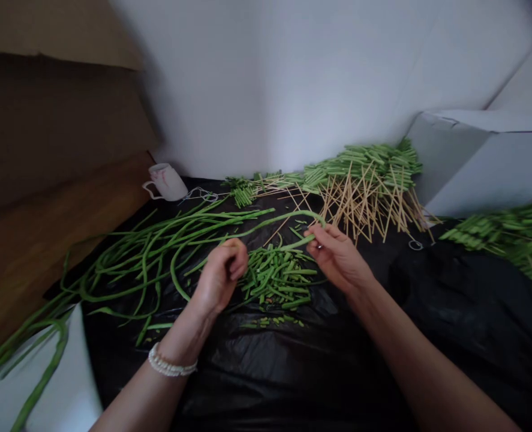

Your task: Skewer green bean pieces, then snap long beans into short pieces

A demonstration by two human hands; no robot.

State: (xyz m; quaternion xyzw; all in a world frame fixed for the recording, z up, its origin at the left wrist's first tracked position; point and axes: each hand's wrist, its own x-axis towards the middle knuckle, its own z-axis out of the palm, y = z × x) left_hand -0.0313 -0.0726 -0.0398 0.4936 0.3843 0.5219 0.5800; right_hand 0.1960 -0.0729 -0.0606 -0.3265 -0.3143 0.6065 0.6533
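Note:
My right hand (335,255) pinches a long green bean (288,216) between thumb and fingers. The bean arcs from the fingertips back toward the left, and a paler stretch of green points left below them. My left hand (223,273) is closed, its fingers curled inward, to the left of the cut pieces; what it holds, if anything, is hidden. Between and below the hands lies a heap of short cut bean pieces (277,279). Whole long beans (126,276) lie loosely tangled on the left.
Bean pieces threaded on wooden skewers (367,198) are stacked at the back, with more skewered beans (508,234) at the right. A white mug (167,182) stands at the back left. A white box (486,156) is at right. Black plastic sheeting (283,366) covers the surface.

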